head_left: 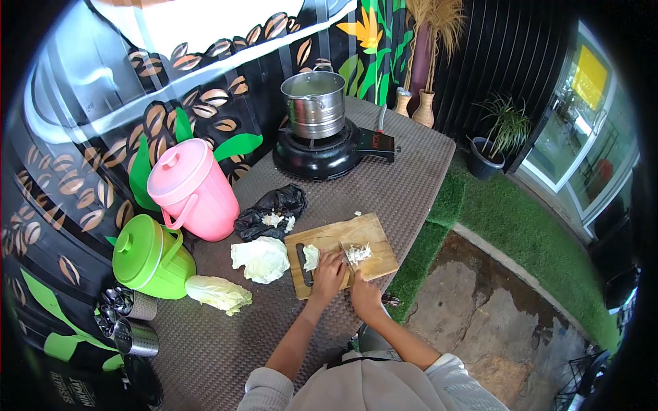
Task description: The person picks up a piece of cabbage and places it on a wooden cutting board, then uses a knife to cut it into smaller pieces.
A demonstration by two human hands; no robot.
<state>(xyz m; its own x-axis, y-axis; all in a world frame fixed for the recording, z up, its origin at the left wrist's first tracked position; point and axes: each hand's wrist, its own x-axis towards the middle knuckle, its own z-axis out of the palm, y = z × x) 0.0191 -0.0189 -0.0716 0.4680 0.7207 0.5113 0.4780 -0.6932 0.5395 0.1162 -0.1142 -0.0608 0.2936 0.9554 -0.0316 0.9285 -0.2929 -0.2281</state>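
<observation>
On a wooden cutting board (380, 236), my left hand (328, 276) presses down a pale cabbage piece (310, 256), its fingers bent beside the blade. My right hand (366, 296) grips a knife (347, 255) whose handle is mostly hidden in the fist. Finely chopped pale bits (358, 254) lie in a small heap just right of the blade. Left of the board rests a larger pale cabbage piece (260, 259). Farther left lies a long cabbage piece (218, 294) with yellowish-green leaves.
A black plastic bag (282, 203) with scraps lies behind the board. Farther back, a steel pot (314, 106) stands on a black portable stove (319, 159). A pink lidded jug (195, 192), a green lidded jug (152, 260) and metal cutlery holders (136, 337) line the left side.
</observation>
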